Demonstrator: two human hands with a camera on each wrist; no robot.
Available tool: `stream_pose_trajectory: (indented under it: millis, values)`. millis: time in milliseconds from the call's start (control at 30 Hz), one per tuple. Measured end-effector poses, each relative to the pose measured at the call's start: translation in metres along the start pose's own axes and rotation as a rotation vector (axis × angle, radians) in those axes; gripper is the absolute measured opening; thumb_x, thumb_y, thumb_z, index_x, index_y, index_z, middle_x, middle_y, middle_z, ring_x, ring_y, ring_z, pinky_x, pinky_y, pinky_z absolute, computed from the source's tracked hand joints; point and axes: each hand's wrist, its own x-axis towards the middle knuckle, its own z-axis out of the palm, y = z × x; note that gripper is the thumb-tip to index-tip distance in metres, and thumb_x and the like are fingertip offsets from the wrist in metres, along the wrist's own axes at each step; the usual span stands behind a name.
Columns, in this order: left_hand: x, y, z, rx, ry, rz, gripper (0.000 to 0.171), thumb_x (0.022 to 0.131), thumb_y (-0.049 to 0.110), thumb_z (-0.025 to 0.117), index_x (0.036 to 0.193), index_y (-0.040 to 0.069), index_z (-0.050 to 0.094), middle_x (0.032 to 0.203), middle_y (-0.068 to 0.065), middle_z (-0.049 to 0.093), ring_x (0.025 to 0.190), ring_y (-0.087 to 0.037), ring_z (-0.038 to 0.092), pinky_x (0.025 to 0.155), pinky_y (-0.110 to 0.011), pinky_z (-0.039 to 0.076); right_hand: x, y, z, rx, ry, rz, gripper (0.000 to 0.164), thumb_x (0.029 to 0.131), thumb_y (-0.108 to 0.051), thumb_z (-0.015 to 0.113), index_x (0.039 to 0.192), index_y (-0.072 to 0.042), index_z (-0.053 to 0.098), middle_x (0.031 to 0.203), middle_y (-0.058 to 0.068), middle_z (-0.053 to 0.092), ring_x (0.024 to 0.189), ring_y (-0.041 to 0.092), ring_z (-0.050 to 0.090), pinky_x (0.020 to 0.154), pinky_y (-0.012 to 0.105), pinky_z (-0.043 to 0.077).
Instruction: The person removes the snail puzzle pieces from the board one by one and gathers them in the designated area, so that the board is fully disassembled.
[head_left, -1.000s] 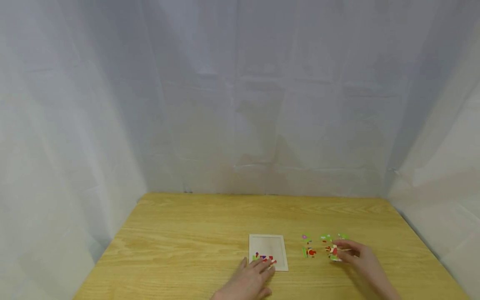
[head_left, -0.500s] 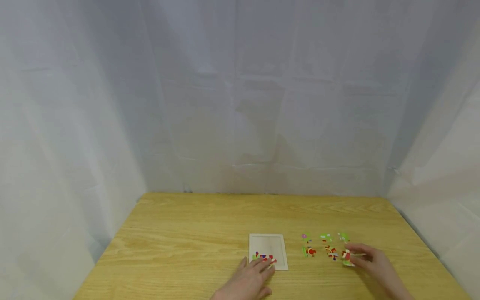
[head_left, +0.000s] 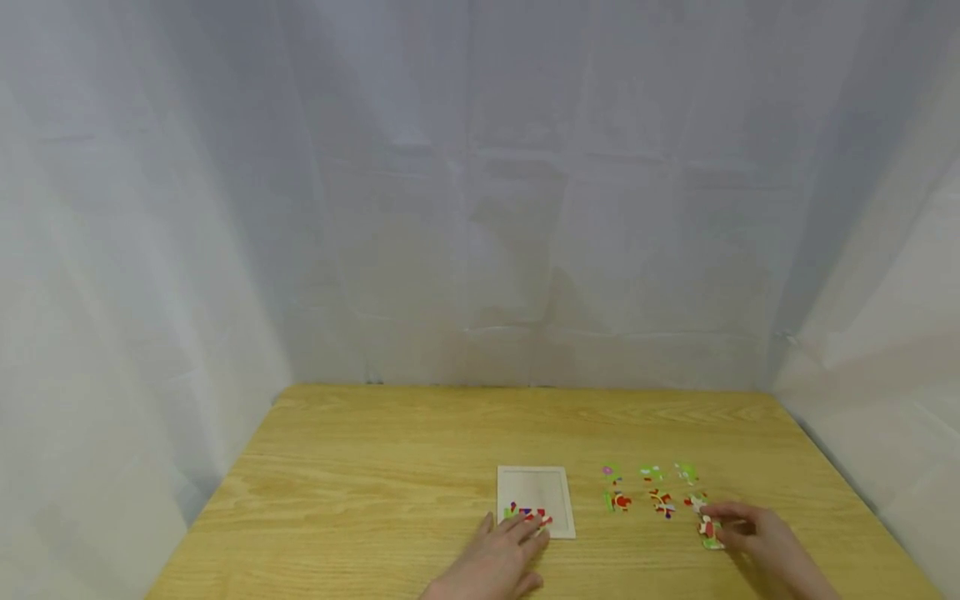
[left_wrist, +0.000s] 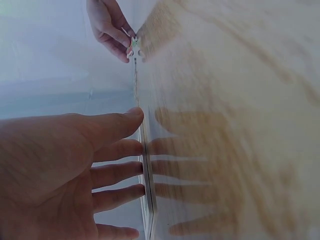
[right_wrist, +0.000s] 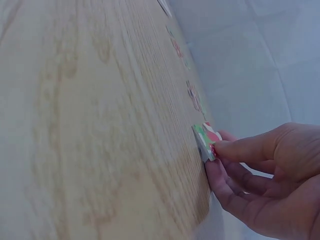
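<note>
My right hand (head_left: 757, 537) pinches a puzzle piece (right_wrist: 206, 141) between thumb and fingers; it is red, green and white, and tilted close over the table. In the head view this piece overlaps the near side of another puzzle piece (head_left: 696, 502) on the table. My left hand (head_left: 498, 557) lies with its fingers spread and straight across the near edge of a pale wooden puzzle frame (head_left: 536, 469). Several red, purple and green pieces (head_left: 528, 512) sit inside the near part of that frame, partly hidden by the fingers. In the left wrist view the fingertips (left_wrist: 134, 191) touch the frame's edge.
Loose puzzle pieces lie in two rows right of the frame, among them a green one with a pink flower (head_left: 611, 472) and a red and yellow one (head_left: 662, 503). Pale sheeting (head_left: 525, 250) hangs behind and beside the wooden table (head_left: 360, 467).
My right hand has moved right and nearer with the pinched piece, away from the red and yellow piece, uncovering other pieces of the near row. The left hand stays on the frame.
</note>
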Motion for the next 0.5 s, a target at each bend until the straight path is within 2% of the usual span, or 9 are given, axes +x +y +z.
stream_pose_trajectory:
  millis: [167,300,367,500]
  values:
    - [0.0003,-0.0002,0.0003,-0.003,-0.001,0.003,0.055,0.094,0.045,0.066,0.143,0.02,0.059,0.148,0.003,0.055,0.135,-0.02,0.052,0.102,-0.055,0.05,-0.002,0.0021,-0.0024,0.085,-0.058,0.0,0.033,0.096,0.0,0.064,0.118,0.023,0.058,0.105,0.009,0.075,0.083,-0.001,0.064,0.071,0.023,0.057]
    - [0.0003,-0.0009,0.0012,0.011,0.016,0.013,0.054,0.094,0.045,0.066,0.141,0.019,0.06,0.146,0.003,0.057,0.133,-0.019,0.053,0.1,-0.054,0.051,-0.0038,0.001,-0.0016,0.094,-0.071,0.006,0.035,0.096,-0.005,0.067,0.118,0.021,0.06,0.103,0.001,0.075,0.083,-0.002,0.063,0.071,0.022,0.056]
    - [0.0003,-0.001,0.0019,0.017,0.022,0.016,0.054,0.094,0.046,0.066,0.141,0.019,0.061,0.146,0.003,0.057,0.133,-0.019,0.053,0.1,-0.054,0.051,-0.004,-0.0005,-0.0011,0.064,-0.061,0.027,0.035,0.095,-0.006,0.069,0.118,0.018,0.062,0.104,0.004,0.074,0.082,-0.002,0.062,0.07,0.023,0.055]
    - [0.0002,-0.0008,0.002,0.019,0.016,0.013,0.054,0.094,0.046,0.066,0.141,0.02,0.06,0.146,0.004,0.057,0.133,-0.019,0.053,0.1,-0.054,0.051,-0.003,-0.0043,-0.0017,0.028,-0.051,0.107,0.033,0.094,-0.006,0.069,0.121,0.013,0.065,0.109,0.018,0.072,0.082,0.0,0.061,0.071,0.024,0.055]
